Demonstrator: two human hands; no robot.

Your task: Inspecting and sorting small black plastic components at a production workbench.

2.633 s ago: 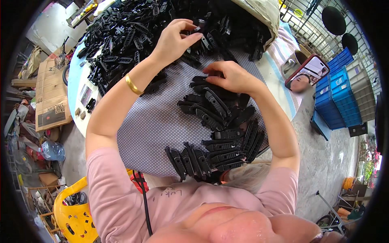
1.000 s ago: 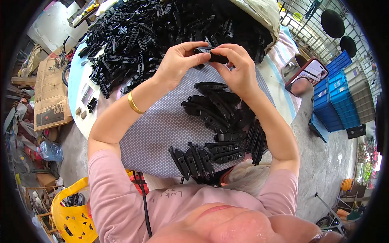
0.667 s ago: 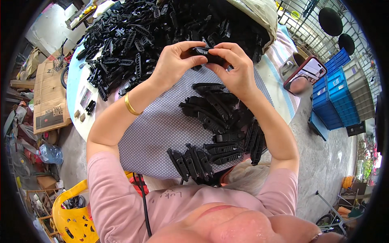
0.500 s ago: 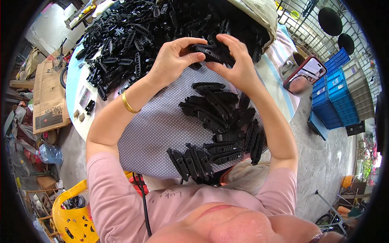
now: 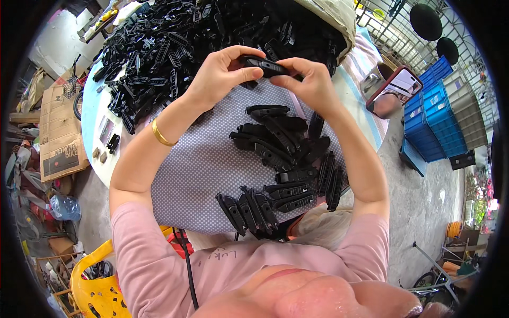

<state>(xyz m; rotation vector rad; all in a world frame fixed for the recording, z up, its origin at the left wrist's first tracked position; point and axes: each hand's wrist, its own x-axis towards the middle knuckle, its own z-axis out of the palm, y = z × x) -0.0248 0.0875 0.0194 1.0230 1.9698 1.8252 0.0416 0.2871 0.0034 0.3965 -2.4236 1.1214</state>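
Above the far part of the table I hold a slim black plastic casing (image 5: 266,67), shaped like a utility knife handle, roughly level between both hands. My left hand (image 5: 225,74) pinches its left end between thumb and fingers. The other end is gripped by my right hand (image 5: 312,84), thumb below and fingers above. A heap of similar black casings (image 5: 278,132) lies on the dotted cloth between my forearms. Nearer my body, several casings (image 5: 246,211) rest side by side in a row. Behind my hands spreads a big pile of loose black parts (image 5: 154,58), some ladder-like.
A pale sack (image 5: 339,21) lies open at the far right of the pile. A phone (image 5: 395,91) leans by a metal cup (image 5: 375,79) on the right. Blue crates (image 5: 427,124) stand beyond the table; a yellow chair (image 5: 95,281) is at lower left.
My right fingers have come down and closed round the casing's right end. The casing now lies more level between my hands. The heap and row look unchanged.
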